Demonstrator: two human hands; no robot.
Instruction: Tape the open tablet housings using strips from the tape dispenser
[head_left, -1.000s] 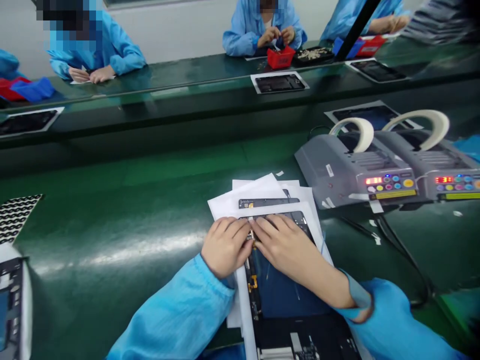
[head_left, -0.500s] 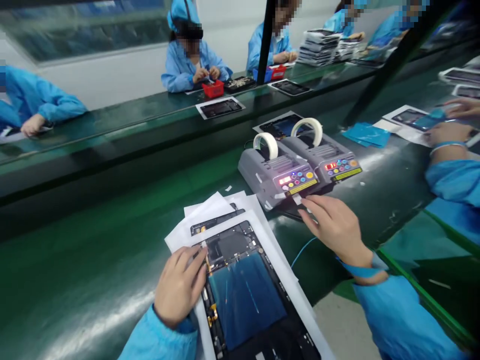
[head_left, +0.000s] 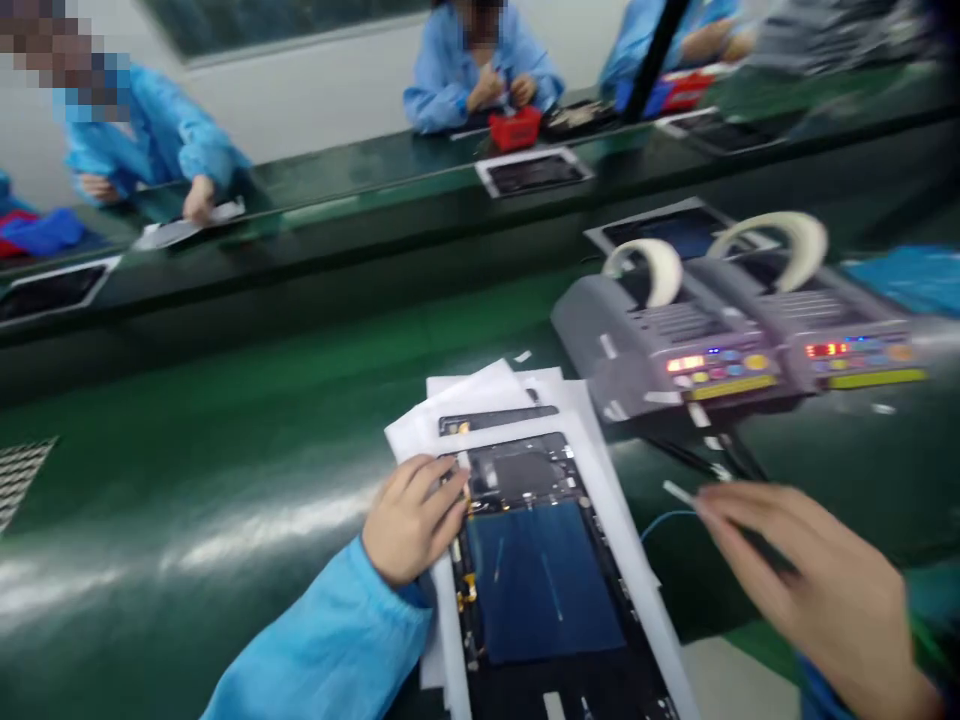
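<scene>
An opened tablet (head_left: 551, 580) with a dark blue panel lies on white sheets, on top of a small stack. The fingers of my left hand (head_left: 416, 520) rest, extended, over its upper left edge, beside a small white tape piece. To the right of the tablet, my right hand (head_left: 810, 580) pinches a short strip of white tape (head_left: 679, 493) between thumb and fingers, raised above the bench. Behind that hand stand two grey tape dispensers, the nearer-left dispenser (head_left: 637, 350) and the right dispenser (head_left: 817, 320), each with a roll of white tape and lit red digits.
Loose tape bits (head_left: 701, 415) lie in front of the dispensers. A cable (head_left: 667, 520) runs beside the stack. Beyond a raised ledge, co-workers sit with a red bin (head_left: 514, 128) and more tablets (head_left: 534, 172). Blue sheets (head_left: 911, 278) lie at the right.
My right hand has drawn back from the left dispenser, bringing a tape strip with it. My left hand stays on the tablet's edge. The camera view has swung to the left.
</scene>
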